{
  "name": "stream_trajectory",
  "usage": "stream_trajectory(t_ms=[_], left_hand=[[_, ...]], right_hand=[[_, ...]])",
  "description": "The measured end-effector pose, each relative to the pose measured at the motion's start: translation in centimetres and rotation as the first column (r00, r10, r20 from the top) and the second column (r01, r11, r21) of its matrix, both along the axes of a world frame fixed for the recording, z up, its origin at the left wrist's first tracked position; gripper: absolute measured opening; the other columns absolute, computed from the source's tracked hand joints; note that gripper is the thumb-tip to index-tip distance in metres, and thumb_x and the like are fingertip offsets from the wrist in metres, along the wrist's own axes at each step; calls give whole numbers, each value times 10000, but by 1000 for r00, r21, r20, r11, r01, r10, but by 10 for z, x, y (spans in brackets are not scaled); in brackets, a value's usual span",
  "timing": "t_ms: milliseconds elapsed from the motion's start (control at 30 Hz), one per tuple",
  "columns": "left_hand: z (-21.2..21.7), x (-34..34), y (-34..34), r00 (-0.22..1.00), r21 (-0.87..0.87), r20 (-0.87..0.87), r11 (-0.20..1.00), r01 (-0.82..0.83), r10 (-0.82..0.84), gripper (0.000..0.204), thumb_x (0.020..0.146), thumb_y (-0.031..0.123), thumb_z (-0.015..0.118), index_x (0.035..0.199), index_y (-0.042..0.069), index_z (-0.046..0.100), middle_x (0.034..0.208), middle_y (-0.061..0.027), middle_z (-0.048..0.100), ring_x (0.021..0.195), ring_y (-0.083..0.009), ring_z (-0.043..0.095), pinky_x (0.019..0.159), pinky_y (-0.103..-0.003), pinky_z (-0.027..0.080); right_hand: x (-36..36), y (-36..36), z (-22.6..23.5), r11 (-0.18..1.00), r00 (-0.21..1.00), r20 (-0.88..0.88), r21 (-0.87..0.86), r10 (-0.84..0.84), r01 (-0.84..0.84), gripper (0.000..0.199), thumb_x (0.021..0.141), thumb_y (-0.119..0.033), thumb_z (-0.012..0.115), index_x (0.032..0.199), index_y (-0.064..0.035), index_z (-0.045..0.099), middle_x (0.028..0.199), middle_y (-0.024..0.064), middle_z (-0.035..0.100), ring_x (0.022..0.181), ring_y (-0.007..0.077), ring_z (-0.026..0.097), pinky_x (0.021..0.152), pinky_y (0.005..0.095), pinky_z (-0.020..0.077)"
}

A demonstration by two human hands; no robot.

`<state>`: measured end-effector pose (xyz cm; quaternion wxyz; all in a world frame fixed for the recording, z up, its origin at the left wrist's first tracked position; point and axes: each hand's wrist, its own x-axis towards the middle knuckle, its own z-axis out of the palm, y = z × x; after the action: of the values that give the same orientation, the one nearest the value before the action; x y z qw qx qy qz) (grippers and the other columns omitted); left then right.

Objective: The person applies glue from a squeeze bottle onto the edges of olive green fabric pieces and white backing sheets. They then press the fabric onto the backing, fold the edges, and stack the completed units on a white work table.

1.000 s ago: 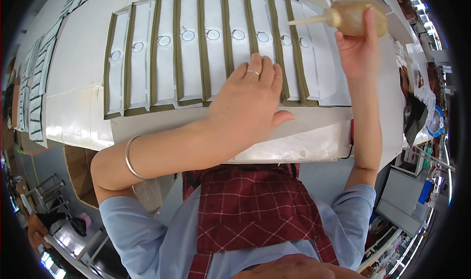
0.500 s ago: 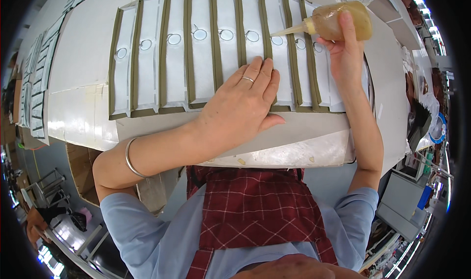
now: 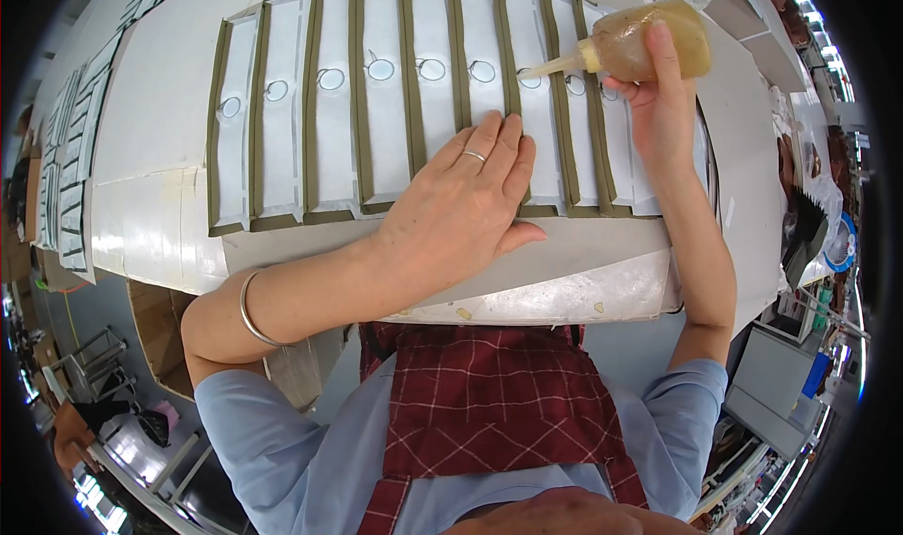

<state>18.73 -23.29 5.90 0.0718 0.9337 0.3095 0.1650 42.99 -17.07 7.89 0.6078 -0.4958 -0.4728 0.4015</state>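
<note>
Left hand [image 3: 461, 211] flat, fingers together, pressing white panels [image 3: 386, 112]; right hand [image 3: 658, 112] fingers gripping glue bottle [image 3: 640, 46], nozzle on olive strip [image 3: 508, 74].

Head-worn fisheye, steeply down, close over worktable [image 3: 150, 93]

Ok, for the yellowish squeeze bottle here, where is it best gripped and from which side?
Around its wide soft body, coming from the right, as the right hand does now. The squeeze bottle lies nearly level with its thin nozzle pointing left over the olive-edged white panels, so that side must stay free. The left hand lies flat on the panels.
</note>
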Motion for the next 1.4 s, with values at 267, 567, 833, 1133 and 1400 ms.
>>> stream_trajectory(t_ms=[267,567,833,1133,1400], left_hand=[[2,0,-1,1000,-3,-5,1000,3,-3,735,857,485,627,1305,-83,498,1360,-247,491,1290,-375,451,1081,-435,386],[1,-1,-1,1000,2,-5,1000,-4,4,734,860,495,620,1300,-82,505,1362,-245,490,1288,-372,453,1072,-431,392],[0,-1,-1,1000,-23,19,1000,1,-1,735,856,485,634,1304,-83,504,1363,-248,490,1295,-373,448,1077,-430,384],[2,0,-1,1000,-30,1,999,-13,13,741,839,483,648,1309,-73,509,1381,-237,481,1306,-356,443,1067,-428,393],[2,0,-1,1000,-44,-4,999,-6,5,750,836,484,646,1318,-72,502,1391,-238,470,1304,-363,440,1061,-434,395]], right_hand=[[7,3,1,999,998,24,22,-49,49,445,961,-382,597,1218,-24,541,1098,81,643,941,138,665,655,246,587],[0,-13,7,994,992,123,100,26,-38,447,951,-397,601,1182,-20,538,1051,96,636,918,213,683,585,265,556],[61,-13,36,932,811,-462,235,358,-278,604,953,-474,569,1326,-17,437,1190,161,595,1076,325,623,605,268,575],[56,-4,-2,992,994,-53,80,-95,99,437,946,-382,619,1181,-19,552,1065,91,642,895,154,668,618,265,585],[48,-6,-5,996,998,-20,54,-65,66,430,952,-384,609,1174,-20,554,1051,84,643,897,149,666,621,263,583]])
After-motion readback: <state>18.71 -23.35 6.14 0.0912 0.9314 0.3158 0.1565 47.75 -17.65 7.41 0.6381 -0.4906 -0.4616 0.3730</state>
